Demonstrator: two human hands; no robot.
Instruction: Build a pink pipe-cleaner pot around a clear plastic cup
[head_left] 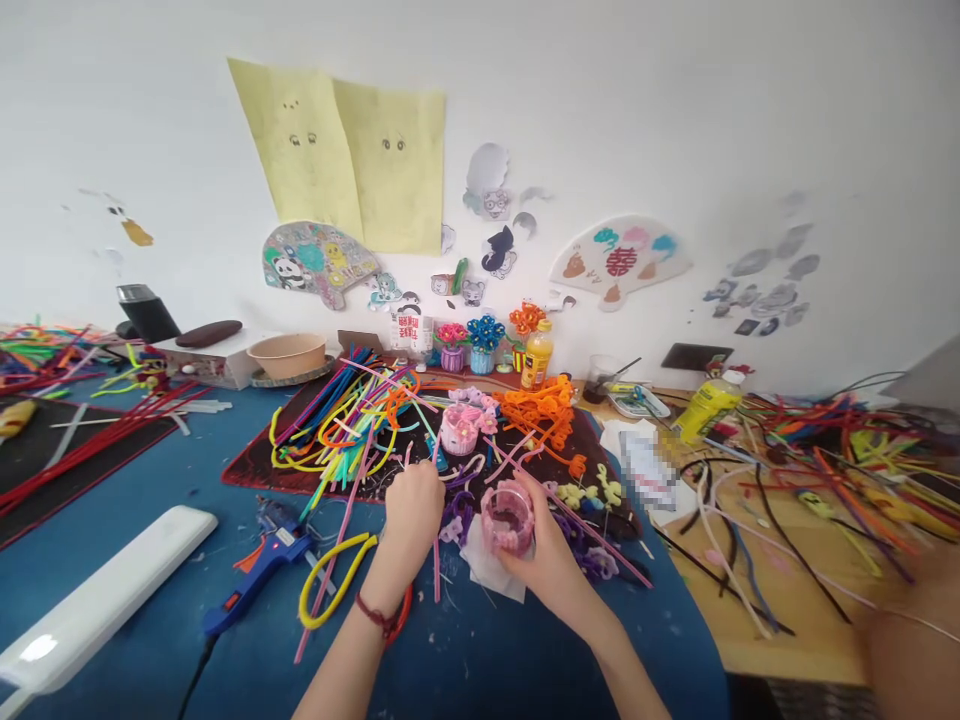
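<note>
My left hand (415,510) is closed in a fist above the table, back of the hand up. A pink pipe cleaner (436,578) shows below it and seems to run into the fist; the fingertips are hidden. To the right, my right hand (546,545) grips a small clear cup (508,518) with fuzzy pink pipe cleaner around its side. The cup is tilted, its open mouth facing me. Below the cup lies a white tissue (501,580). Just beyond my hands stands a finished-looking pink pot (459,430) with pink and lilac flowers.
A blue glue gun (259,580) and a yellow pipe cleaner loop (309,595) lie left of my left hand. Colourful pipe cleaners (352,420) and orange ones (544,415) cover the dark mat. Bottles stand behind. Another person's blurred arm (915,630) is at far right.
</note>
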